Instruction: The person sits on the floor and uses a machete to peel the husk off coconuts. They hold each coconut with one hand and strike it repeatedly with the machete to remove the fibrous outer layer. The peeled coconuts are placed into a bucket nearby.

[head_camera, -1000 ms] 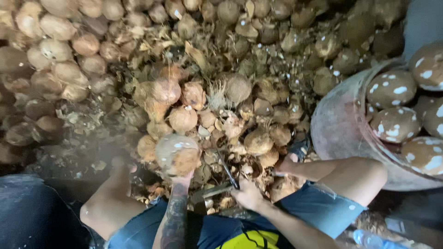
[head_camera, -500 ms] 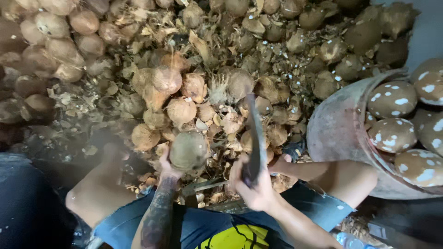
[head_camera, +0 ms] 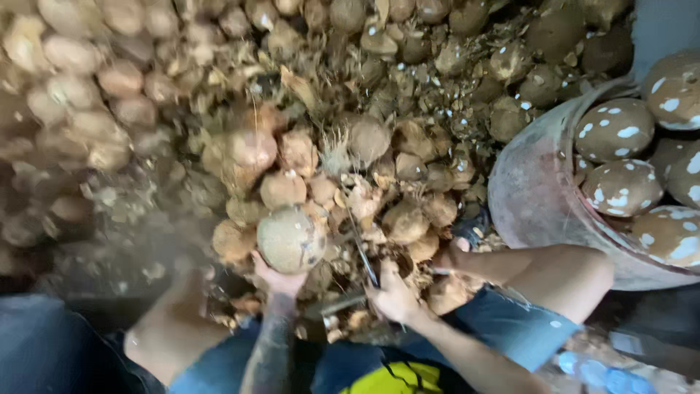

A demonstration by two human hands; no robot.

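Now my left hand (head_camera: pixel 278 279) cups the coconut (head_camera: pixel 290 238) lower, just above the husk pile (head_camera: pixel 350 168), while my right hand (head_camera: pixel 394 295), clenched on the knife (head_camera: pixel 362 252), has dropped its blade beside it, so trimming continues.

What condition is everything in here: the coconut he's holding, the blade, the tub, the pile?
Coconut: husked, held up in left hand.
Blade: gripped upright in right hand.
Tub: filled with partly peeled coconuts.
Pile: heaped, strewn with husk scraps.
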